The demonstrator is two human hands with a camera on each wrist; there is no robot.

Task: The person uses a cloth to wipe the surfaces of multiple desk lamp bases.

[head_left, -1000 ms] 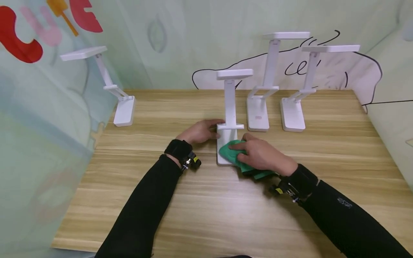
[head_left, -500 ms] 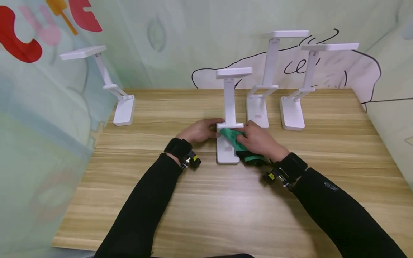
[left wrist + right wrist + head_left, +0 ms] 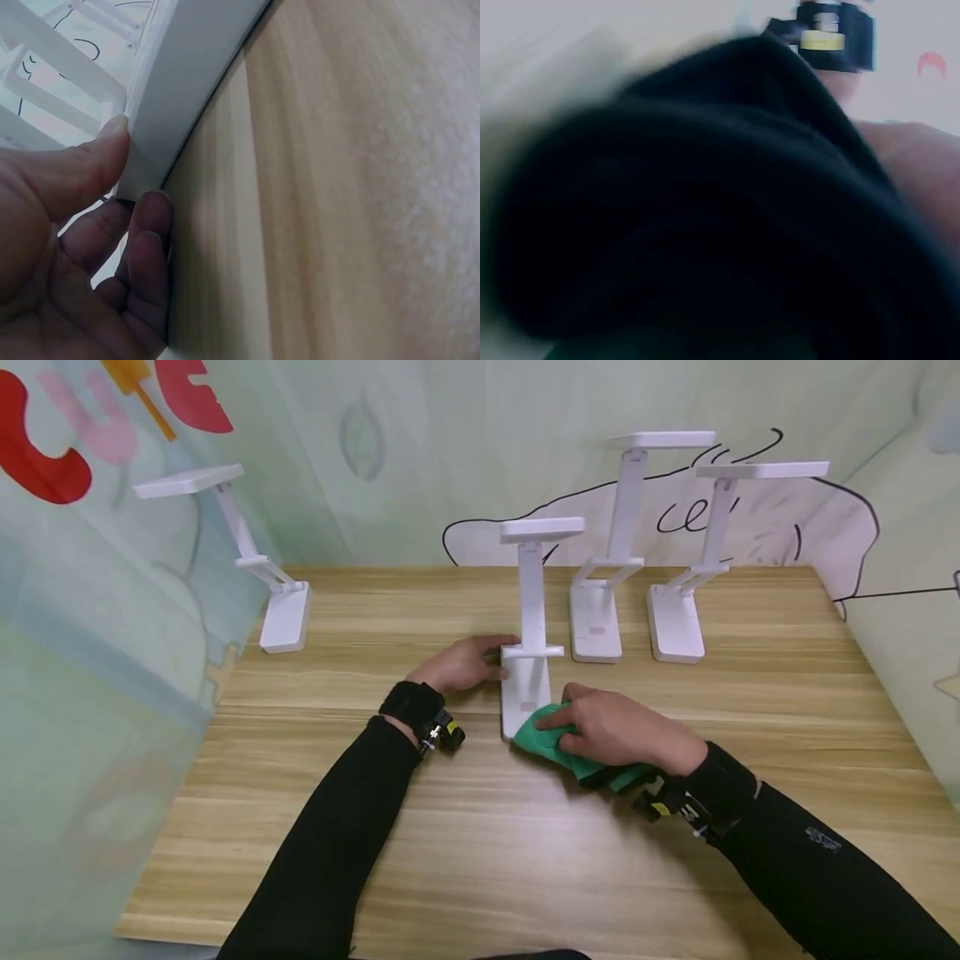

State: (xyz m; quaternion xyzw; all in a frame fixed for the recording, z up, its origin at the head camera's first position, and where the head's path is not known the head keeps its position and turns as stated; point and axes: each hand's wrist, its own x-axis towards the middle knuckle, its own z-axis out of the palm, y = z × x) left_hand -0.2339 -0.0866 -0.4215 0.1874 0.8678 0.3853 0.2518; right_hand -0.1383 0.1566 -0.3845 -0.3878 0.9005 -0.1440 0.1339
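A white desk lamp (image 3: 532,602) stands upright on the wooden table in the head view. My left hand (image 3: 462,665) grips the rear left corner of its base. The left wrist view shows the thumb (image 3: 90,161) against the side edge and curled fingers behind the base (image 3: 176,82). My right hand (image 3: 617,727) holds a folded green cloth (image 3: 551,742), with a fingertip pressing it on the front right corner of the base. In the right wrist view, a dark, blurred part of the cloth (image 3: 705,210) hides most of that hand.
Two more white lamps, one taller (image 3: 596,622) and one beside it (image 3: 677,622), stand at the back right. Another lamp (image 3: 286,617) stands at the back left. A printed fabric wall (image 3: 360,502) encloses the table (image 3: 420,877) at the back and sides.
My right hand took the cloth back toward the lamp's hinge, then drew it forward to the base's front right corner. The left hand kept its hold.
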